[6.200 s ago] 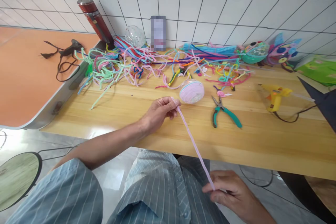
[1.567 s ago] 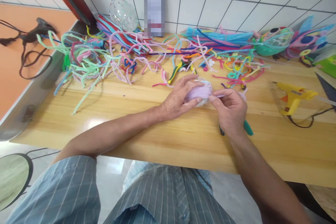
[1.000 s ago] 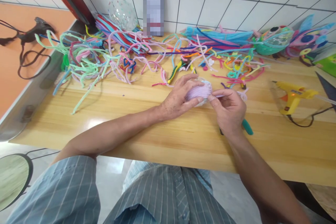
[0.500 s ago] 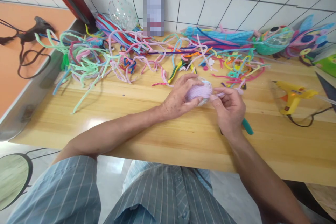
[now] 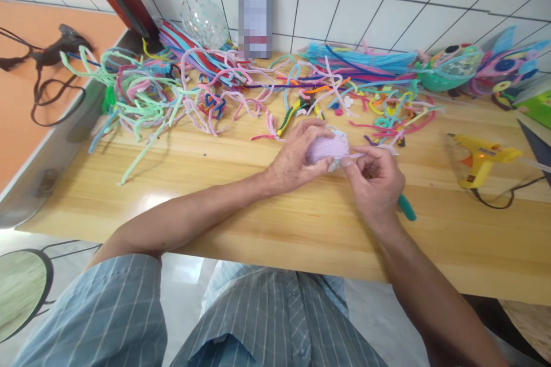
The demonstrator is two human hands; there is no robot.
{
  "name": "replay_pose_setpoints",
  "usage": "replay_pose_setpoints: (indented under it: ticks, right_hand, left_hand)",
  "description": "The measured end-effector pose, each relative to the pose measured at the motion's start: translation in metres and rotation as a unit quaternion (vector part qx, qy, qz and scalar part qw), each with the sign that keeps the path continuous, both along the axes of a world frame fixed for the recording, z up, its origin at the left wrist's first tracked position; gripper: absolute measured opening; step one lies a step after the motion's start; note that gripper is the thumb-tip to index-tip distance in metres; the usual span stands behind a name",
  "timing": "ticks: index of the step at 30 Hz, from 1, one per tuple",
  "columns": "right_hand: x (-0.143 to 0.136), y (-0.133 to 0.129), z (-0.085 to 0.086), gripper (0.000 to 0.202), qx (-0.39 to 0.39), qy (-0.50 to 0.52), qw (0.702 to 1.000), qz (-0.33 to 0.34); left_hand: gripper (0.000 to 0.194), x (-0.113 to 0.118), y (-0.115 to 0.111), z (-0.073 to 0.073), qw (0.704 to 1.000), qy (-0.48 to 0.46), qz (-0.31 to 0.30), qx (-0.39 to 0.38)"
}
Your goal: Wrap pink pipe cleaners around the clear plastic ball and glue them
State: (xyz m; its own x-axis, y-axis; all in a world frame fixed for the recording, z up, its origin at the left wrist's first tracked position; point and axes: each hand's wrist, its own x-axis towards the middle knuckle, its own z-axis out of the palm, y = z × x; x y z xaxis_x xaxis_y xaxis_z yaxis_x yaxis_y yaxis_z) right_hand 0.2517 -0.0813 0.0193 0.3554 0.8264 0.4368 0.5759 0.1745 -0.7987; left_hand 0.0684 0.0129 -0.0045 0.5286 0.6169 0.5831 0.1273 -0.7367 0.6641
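Observation:
My left hand (image 5: 297,157) is closed around a rounded form wrapped in lilac pipe cleaner (image 5: 325,149); a clear, pale part of the form shows at its right side. Between the thumb and forefinger of my right hand (image 5: 376,178) is a loose lilac pipe cleaner (image 5: 391,146), pinched close to the wrapped form, its tail sticking out past the knuckles. Partly hidden under the right hand lies a tool with a teal handle (image 5: 407,207). Just beyond the left hand rest pliers with yellow and green grips (image 5: 289,117).
A yellow glue gun (image 5: 484,155) lies at the right with its cord. Pipe cleaners in many colours (image 5: 142,97) are heaped along the back. A phone (image 5: 255,14) leans on the tiled wall beside a clear speckled ball (image 5: 204,20). Decorated clear balls (image 5: 451,66) stand back right.
The right hand has turned slightly, its pinch staying near the wrapped form, and the pipe cleaner's tail has shifted. My left hand keeps its hold. The view has moved very little.

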Motion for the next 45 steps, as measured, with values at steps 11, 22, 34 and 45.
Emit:
replay_pose_setpoints:
  ticks: [11,22,34,45]
  right_hand:
    - [0.011,0.000,-0.003,0.007,0.036,-0.159,0.987,-0.006]
    - [0.020,-0.001,-0.004,0.017,0.047,-0.255,0.966,0.003]
    - [0.016,-0.002,0.003,0.009,-0.002,-0.220,0.971,0.091]
    - [0.011,0.000,-0.001,0.011,-0.003,-0.172,0.982,0.079]
  left_hand:
    - [0.045,-0.001,0.001,0.002,1.000,0.009,-0.001,0.001]
    - [0.046,-0.001,0.001,0.001,1.000,0.001,-0.001,0.005]
    - [0.046,-0.001,-0.001,0.003,1.000,0.013,-0.006,-0.006]
    - [0.045,-0.001,-0.002,0.003,1.000,0.025,-0.006,-0.002]
